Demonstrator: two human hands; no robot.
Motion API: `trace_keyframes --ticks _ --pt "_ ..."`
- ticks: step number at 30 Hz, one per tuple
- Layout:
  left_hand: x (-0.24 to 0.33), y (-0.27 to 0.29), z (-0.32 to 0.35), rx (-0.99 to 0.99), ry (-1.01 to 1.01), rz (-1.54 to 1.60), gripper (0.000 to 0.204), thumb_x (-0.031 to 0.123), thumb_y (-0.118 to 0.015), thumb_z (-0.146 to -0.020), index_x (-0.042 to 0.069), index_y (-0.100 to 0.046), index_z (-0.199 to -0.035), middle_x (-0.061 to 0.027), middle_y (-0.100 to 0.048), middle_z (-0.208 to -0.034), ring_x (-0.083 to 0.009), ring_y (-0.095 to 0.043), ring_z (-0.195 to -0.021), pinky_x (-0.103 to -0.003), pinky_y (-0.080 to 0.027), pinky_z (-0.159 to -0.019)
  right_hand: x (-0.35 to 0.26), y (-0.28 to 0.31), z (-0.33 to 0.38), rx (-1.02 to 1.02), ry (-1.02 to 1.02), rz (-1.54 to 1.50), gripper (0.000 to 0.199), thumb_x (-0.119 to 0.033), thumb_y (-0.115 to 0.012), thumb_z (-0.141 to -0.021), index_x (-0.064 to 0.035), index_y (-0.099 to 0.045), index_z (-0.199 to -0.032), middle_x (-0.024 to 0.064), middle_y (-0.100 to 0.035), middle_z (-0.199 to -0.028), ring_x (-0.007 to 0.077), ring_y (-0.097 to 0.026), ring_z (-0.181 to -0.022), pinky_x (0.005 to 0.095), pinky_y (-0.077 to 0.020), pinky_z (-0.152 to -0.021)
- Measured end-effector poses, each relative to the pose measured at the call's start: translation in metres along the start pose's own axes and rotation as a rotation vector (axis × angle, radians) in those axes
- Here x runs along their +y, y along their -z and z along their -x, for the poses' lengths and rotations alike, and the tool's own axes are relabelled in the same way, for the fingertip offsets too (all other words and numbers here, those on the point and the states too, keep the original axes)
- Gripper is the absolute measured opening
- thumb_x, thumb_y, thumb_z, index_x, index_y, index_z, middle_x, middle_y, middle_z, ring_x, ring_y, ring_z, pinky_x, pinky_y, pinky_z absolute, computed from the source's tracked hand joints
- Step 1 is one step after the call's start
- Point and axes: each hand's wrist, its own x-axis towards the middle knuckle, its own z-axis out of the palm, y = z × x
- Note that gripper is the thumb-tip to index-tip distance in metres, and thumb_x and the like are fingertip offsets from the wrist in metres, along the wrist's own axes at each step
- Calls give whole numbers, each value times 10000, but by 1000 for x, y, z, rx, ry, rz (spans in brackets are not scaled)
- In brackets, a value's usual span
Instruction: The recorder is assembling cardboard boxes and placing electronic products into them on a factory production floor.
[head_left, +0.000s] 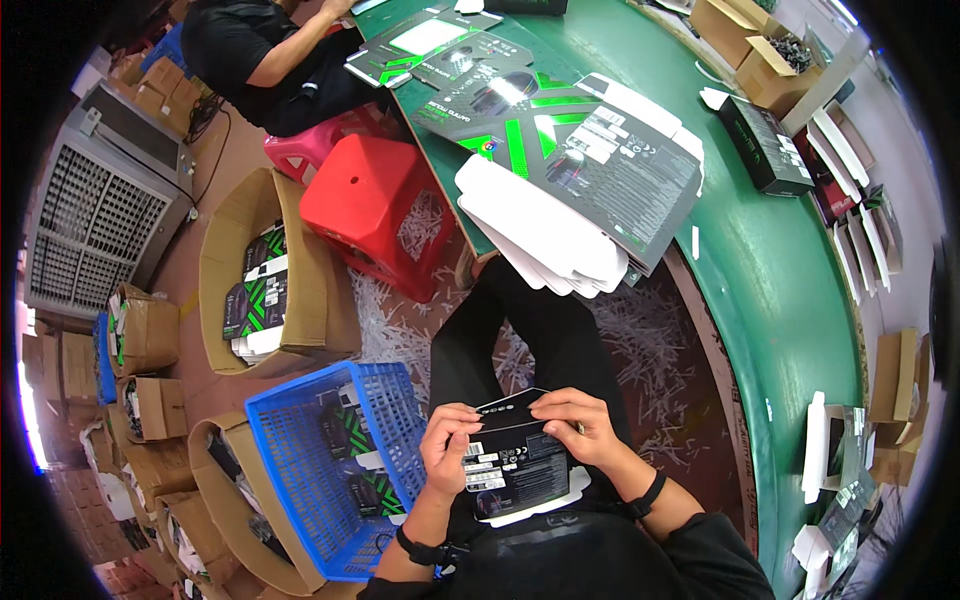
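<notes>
A black printed carton (535, 468) with white label patches lies over my lap, a white flap showing at its lower edge. My left hand (447, 448) pinches its upper left corner. At the upper right corner, my right hand (582, 425) has the fingers closed on the raised top flap (510, 404), thumb below. Both hands are on the same carton. Ahead on the green table (760, 290), a pile of flat black-and-green cartons (625, 175) with white inner sides overhangs the near edge.
To my left stand a blue plastic basket (262, 415) and a cardboard box (212, 300), both holding black-and-green cartons. Beyond is a red stool (350, 185), near a seated person in black (235, 60). Paper shreds (650, 345) cover the floor. One black box (765, 145) stands far right.
</notes>
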Motion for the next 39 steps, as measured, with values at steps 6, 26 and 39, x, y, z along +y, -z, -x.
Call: trace_keyframes --ticks 6,26,39 --pt "-1 -2 -1 47 -34 -95 261 203 -625 -980 -23 -688 -866 -149 -665 -938 -278 -641 -948 -374 -497 -866 1 -17 -4 223 -167 -48 95 -26 -719 -880 -5 -753 -966 112 -723 -1009 169 -679 -848 260 -505 -678" --pt "82 -21 -121 104 -189 437 478 183 -692 -931 43 -457 -1322 -91 -539 -1175 -223 -551 -1083 -407 -523 -880 -200 179 90 976 -317 238 700 -310 -703 -930 -10 -420 -1496 172 -586 -1305 265 -548 -1201 402 -423 -1024" --pt "45 -135 -402 -490 -389 -1055 1141 642 -753 -745 -70 -298 -1512 -252 -363 -1541 -425 -277 -1449 -472 -259 -1189 -208 57 18 485 -338 774 442 -238 -774 -806 -40 -607 -1164 120 -648 -721 317 -662 -673 416 -524 -651"
